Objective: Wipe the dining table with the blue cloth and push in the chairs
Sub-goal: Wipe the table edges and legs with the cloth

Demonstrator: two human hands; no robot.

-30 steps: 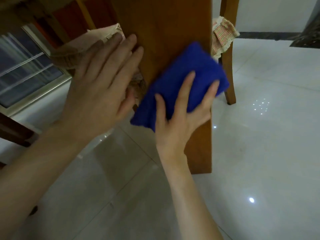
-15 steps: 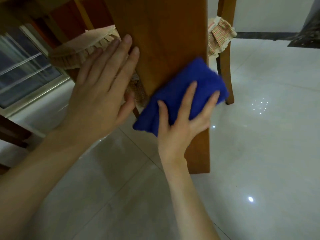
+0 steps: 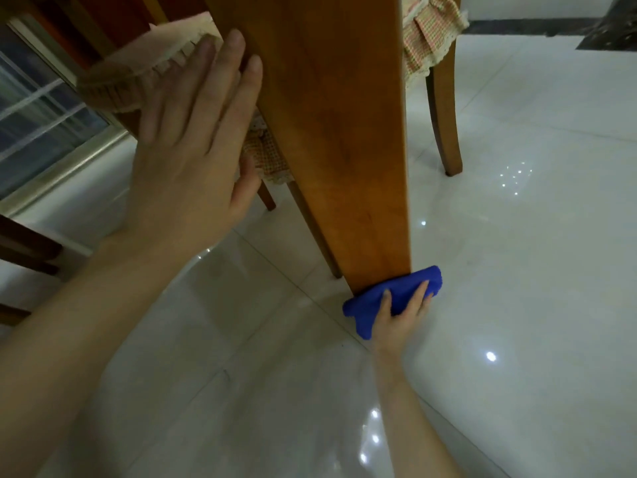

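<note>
Here our spread right hand (image 3: 400, 322) presses the blue cloth (image 3: 362, 310) to the table leg (image 3: 337, 150), left hand (image 3: 186, 160) flat above; we risk wiping floor (image 3: 517, 288) below.

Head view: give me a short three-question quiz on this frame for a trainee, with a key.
1. True or false: the blue cloth sits at the top of the wooden table leg.
2. Which hand presses the cloth against the leg? A. left hand B. right hand C. both
3. Fill in: the left hand's straight fingers lie against the leg's ____ part (upper or lower).
Key: 1 false, it is at the foot, by the tiled floor; 2 B; 3 upper.
</note>
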